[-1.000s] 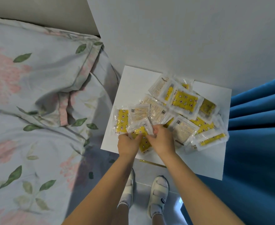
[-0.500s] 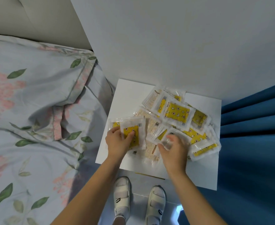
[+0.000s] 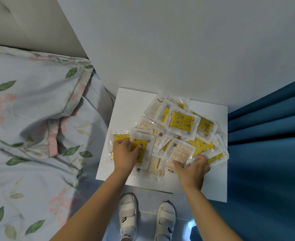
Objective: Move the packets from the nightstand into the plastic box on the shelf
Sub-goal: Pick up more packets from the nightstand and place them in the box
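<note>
Several clear packets (image 3: 182,121) with yellow printed inserts lie in a loose overlapping pile on the white nightstand (image 3: 131,105). My left hand (image 3: 125,156) lies on the two packets at the pile's left side, fingers curled over their edges. Over at the right front of the pile, my right hand (image 3: 193,169) has its fingers around the edge of a pale packet (image 3: 179,152) that lies label side up. The plastic box and the shelf are out of view.
A bed with floral bedding (image 3: 35,129) runs along the left, close to the nightstand. A white wall (image 3: 178,49) stands behind it and a blue curtain (image 3: 268,153) hangs on the right. My feet in white shoes (image 3: 128,218) stand on the floor below.
My hands have moved apart: the left went to the pile's left side onto the two packets, the right swept to the right front and closed on the pale packet.
</note>
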The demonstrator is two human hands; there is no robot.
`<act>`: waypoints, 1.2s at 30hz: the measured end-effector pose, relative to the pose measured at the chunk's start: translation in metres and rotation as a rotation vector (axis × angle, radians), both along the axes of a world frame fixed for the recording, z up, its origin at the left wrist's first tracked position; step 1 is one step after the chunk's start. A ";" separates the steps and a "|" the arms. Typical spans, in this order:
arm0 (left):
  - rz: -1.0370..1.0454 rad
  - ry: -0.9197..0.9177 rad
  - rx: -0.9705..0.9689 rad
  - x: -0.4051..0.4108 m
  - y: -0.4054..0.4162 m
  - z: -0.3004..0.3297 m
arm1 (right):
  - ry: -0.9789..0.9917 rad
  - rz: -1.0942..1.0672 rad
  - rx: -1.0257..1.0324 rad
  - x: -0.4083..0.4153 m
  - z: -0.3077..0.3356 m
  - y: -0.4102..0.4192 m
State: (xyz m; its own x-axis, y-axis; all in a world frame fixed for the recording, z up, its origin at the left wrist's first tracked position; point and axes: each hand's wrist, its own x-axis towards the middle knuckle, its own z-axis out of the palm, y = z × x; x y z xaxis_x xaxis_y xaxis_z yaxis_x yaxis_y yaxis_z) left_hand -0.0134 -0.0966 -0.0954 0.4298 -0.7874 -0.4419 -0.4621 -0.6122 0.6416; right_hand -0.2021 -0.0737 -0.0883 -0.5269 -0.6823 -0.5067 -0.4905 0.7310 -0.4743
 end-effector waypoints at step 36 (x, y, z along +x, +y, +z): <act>0.666 0.720 -0.118 0.060 0.069 0.003 | -0.330 1.207 0.311 0.052 0.016 -0.019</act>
State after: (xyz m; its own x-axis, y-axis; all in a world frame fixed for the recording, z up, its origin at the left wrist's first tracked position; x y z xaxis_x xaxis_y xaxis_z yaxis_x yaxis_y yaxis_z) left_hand 0.0464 -0.0276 -0.0928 0.4603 -0.5381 -0.7061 0.4786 -0.5195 0.7079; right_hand -0.1498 -0.0922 -0.0721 0.5176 -0.4674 -0.7167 -0.8075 0.0102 -0.5898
